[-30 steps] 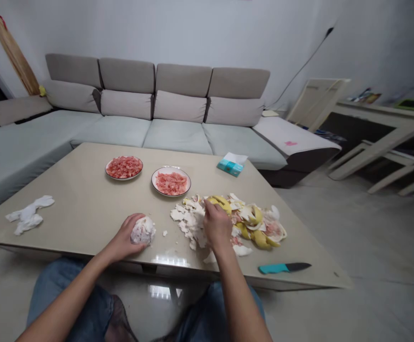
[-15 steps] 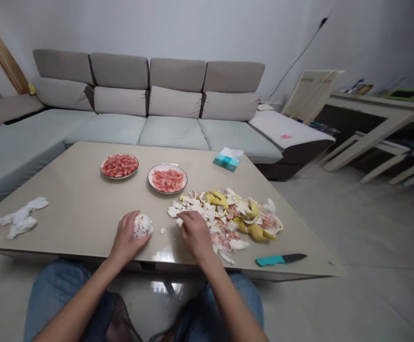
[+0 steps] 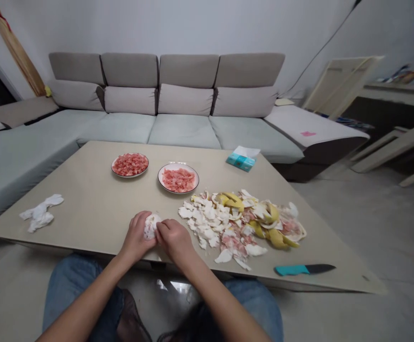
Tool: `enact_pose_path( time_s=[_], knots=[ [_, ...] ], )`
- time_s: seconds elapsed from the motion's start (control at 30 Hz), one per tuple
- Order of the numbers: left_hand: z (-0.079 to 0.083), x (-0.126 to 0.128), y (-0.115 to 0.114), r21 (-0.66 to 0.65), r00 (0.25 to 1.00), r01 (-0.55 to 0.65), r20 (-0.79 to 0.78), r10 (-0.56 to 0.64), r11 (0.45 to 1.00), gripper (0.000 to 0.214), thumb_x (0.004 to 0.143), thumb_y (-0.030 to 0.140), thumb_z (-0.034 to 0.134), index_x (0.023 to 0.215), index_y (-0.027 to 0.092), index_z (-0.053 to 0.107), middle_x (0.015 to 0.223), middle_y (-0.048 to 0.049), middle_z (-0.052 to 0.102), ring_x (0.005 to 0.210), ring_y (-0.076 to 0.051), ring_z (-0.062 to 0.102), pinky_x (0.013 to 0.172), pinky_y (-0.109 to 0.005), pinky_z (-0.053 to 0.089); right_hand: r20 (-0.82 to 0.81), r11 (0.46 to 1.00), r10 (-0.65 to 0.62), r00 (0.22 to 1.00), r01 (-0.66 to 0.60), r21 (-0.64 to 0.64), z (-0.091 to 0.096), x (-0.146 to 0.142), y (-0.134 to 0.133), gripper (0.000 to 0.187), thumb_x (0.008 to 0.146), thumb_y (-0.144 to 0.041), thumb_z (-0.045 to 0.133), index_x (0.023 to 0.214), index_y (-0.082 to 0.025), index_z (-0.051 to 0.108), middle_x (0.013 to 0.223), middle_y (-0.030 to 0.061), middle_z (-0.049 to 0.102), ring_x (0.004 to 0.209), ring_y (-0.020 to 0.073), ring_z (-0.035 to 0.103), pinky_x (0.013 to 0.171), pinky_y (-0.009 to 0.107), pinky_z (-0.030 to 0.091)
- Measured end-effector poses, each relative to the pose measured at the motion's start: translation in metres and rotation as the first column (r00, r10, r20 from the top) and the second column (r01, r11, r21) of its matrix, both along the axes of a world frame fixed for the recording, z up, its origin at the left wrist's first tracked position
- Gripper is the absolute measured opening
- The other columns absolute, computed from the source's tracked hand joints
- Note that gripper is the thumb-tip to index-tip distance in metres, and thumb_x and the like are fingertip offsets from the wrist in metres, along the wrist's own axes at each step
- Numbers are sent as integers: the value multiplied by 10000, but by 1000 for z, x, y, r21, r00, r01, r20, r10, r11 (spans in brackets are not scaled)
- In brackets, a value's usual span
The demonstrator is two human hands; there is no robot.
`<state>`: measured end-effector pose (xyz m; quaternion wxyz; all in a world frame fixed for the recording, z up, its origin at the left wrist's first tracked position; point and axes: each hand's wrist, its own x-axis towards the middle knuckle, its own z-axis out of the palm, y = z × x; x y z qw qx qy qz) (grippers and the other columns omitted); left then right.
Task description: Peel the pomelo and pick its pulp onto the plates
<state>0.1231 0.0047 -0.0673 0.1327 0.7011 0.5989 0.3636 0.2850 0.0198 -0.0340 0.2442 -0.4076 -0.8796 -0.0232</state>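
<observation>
Two bare hands at a fruit on the near edge of the desk (image 3: 96,199), seen from the head. The left hand (image 3: 135,240) is curled around the left side of the fruit (image 3: 151,226), a pale, roughly round ball; its grip is grasping. The right hand (image 3: 173,237) has its bent fingers against the ball's right side; whether that grip pinches a bit of skin or merely touches, one cannot tell. Whether the fruit rests on the desk or is held slightly above it is likewise unclear.

Change over the last second: the right hand was over the scraps, then beside their left edge, and has now come across to the fruit, while the left hand has kept its hold. The shift presumably means that the fruit is again being worked by both hands, the left steadying and the right picking at the surface.

Surroundings: the white scraps (image 3: 207,221) lie to the right of the hands, merging into yellow rinds (image 3: 278,238); the knife (image 3: 304,269) lies nearer the front edge, apart from both hands. Behind stand the left plate (image 3: 130,176) and right plate (image 3: 162,176), each bearing pink pieces. A crumpled tissue (image 3: 40,217) lies far left.
</observation>
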Motion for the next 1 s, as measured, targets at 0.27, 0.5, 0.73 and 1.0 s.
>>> enact_pose_path(
  time_s=[0.27, 0.5, 0.73, 1.0],
  knots=[
    [1, 3, -1, 12, 1000, 15, -16, -15, 1000, 600, 687, 228, 674, 1239, 201, 439, 1261, -134, 519, 1195, -307, 491, 1040, -492, 394, 161, 990, -75, 984, 92, -102, 1, -5, 14, 146, 860, -71, 563, 841, -149, 685, 794, 100, 677, 737, 204, 602, 605, 277, 409],
    [-1, 1, 0, -10, 1000, 17, -6, -17, 1000, 622, 705, 251, 680, 1267, 204, 418, 1272, -133, 500, 1202, -303, 479, 1038, -490, 399, -134, 966, 25, 991, -58, -251, 7, 14, 10, 179, 917, -192, 533, 1016, -186, 682, 926, 61, 695, 839, 166, 640, 742, 239, 453],
    [0, 2, 0, -6, 1000, 11, -5, -11, 1000, 599, 716, 244, 657, 1270, 194, 435, 1283, -138, 497, 1198, -298, 486, 1043, -475, 400, -69, 980, 25, 997, -39, -196, 11, 10, 2, 171, 882, -225, 588, 1026, -188, 673, 974, 75, 688, 865, 196, 624, 714, 257, 441],
    [0, 3, -1, 1, 1000, 3, -19, -3, 1000, 559, 759, 265, 626, 1278, 190, 435, 1277, -141, 499, 1187, -292, 484, 1031, -473, 404, 60, 985, -39, 997, 48, -167, 22, -2, 4, 197, 926, -250, 520, 839, -180, 683, 836, 55, 654, 699, 152, 582, 590, 252, 342]
  ],
)
